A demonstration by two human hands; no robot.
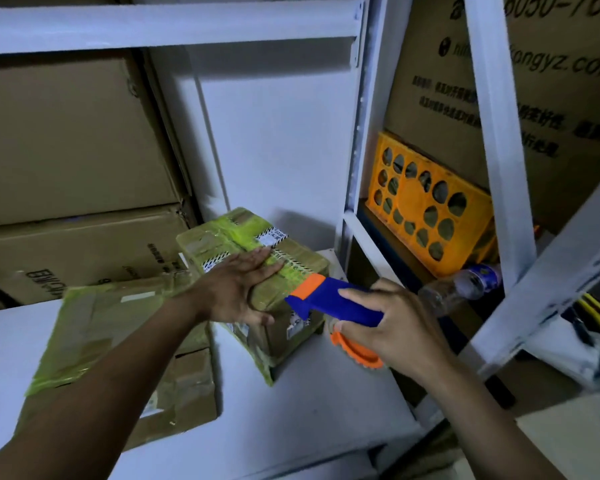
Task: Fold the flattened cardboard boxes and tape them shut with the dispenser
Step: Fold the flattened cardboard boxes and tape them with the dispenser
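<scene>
A small cardboard box point(222, 237) with yellow-green tape and white labels sits on the white shelf point(291, 410). My left hand point(238, 289) lies flat on its top near the right edge, fingers straight. My right hand point(392, 323) grips the blue and orange tape dispenser point(326, 299); its orange-tipped front touches the box's right upper corner. The orange roll hub point(357, 355) shows below my fingers. A second, flatter box point(118, 341) with the same tape lies to the left, partly under my left forearm.
Large brown cartons point(66, 150) are stacked at the back left. A white rack post point(354, 133) stands right of the box. Beyond it sit an orange crate point(430, 206), a clear plastic bottle point(461, 285) and a big printed carton point(551, 98).
</scene>
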